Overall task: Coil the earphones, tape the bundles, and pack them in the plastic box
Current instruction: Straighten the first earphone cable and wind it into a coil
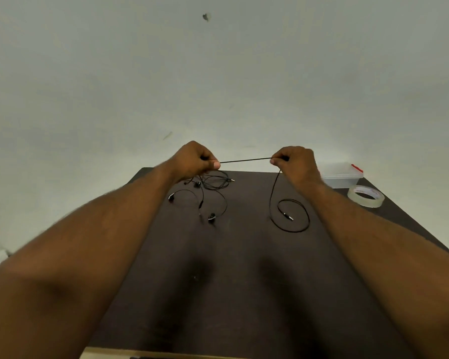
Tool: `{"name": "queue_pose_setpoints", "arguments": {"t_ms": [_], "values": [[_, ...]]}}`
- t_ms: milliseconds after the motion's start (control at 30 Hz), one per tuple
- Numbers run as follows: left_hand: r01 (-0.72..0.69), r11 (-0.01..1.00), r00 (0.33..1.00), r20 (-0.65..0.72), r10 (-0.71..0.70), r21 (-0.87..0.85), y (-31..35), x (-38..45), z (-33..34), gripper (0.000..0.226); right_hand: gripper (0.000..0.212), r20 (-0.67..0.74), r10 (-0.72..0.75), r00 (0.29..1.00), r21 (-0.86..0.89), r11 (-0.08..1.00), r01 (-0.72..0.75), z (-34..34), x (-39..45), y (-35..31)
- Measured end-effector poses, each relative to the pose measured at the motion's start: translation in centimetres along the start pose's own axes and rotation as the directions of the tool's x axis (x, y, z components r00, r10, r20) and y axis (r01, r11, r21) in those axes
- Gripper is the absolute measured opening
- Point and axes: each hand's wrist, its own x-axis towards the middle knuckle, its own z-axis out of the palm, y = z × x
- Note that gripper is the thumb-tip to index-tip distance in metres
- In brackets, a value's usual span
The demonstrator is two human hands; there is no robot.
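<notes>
Near table [233, 294] bare; cable [290, 224] loops mid; tape [366, 200] & box [341, 177] far R.

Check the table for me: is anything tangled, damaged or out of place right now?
Nothing looks damaged. Both hands, left hand and right hand, pinch one earphone cable taut. Other earphones lie loosely tangled, uncoiled, beneath the left hand.

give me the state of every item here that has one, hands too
left hand: pinching the earphone cable
right hand: pinching the same cable
earphone cable: taut between the hands, uncoiled, its plug end lying in a loose loop on the table
second earphones: tangled on the table, untaped
tape roll: lying flat, untouched
plastic box: lid on, red latch
</notes>
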Motion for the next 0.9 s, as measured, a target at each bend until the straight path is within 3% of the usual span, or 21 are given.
{"name": "queue_pose_setpoints", "arguments": {"t_ms": [100, 200, 333, 400, 467, 633, 733, 833, 900], "values": [[-0.022, 0.996, 0.999, 0.032, 0.019, 0.089, -1.1, -0.2, -0.4, 0.013, 0.010, -0.017, -0.001, 1.000, -0.059, 0.998, 0.000, -1.4, 0.8, 1.0], [-0.045, 0.953, 0.999, 0.013, 0.043, 0.301, -1.3, -0.2, 0.0, 0.015, 0.011, -0.014, 0.010, 1.000, -0.132, 0.991, -0.012, -1.7, 1.2, 1.3], [0.003, 0.730, 1.000, -0.007, 0.003, 0.683, -1.4, -0.1, -0.2, 0.017, 0.014, -0.034, 0.024, 0.999, -0.201, 0.979, -0.031, -2.4, 1.5, 1.2], [-0.005, 0.597, 1.000, -0.010, 0.022, 0.802, -1.7, -0.4, -0.5, 0.017, 0.014, -0.036, 0.016, 0.999, -0.229, 0.973, -0.024, -3.2, 1.8, 1.2], [0.004, 0.528, 0.999, -0.031, 0.042, 0.849, -2.0, -0.5, -0.7, 0.017, 0.015, -0.027, -0.001, 1.000, -0.245, 0.969, -0.006, -3.8, 1.9, 1.0], [0.095, 0.590, 0.987, -0.153, 0.049, 0.802, -1.9, -0.2, -0.5, 0.019, 0.015, -0.023, 0.029, 0.999, -0.254, 0.967, -0.034, -3.7, 1.8, 0.9], [0.087, 0.681, 0.975, -0.203, 0.092, 0.727, -1.0, 0.0, -0.2, 0.022, 0.014, -0.024, 0.154, 0.988, -0.182, 0.971, -0.156, -3.4, 1.6, 1.9], [0.049, 0.774, 0.971, -0.213, 0.112, 0.632, 0.5, 0.3, 0.5, 0.022, 0.048, 0.126, 0.370, 0.921, -0.042, 0.929, -0.367, -1.7, 0.8, 0.3], [0.024, 0.808, 0.970, -0.208, 0.123, 0.589, 1.5, 0.6, 1.3, 0.022, 0.061, 0.245, 0.318, 0.916, 0.165, 0.917, -0.363, 0.1, -0.2, -2.3]]}}
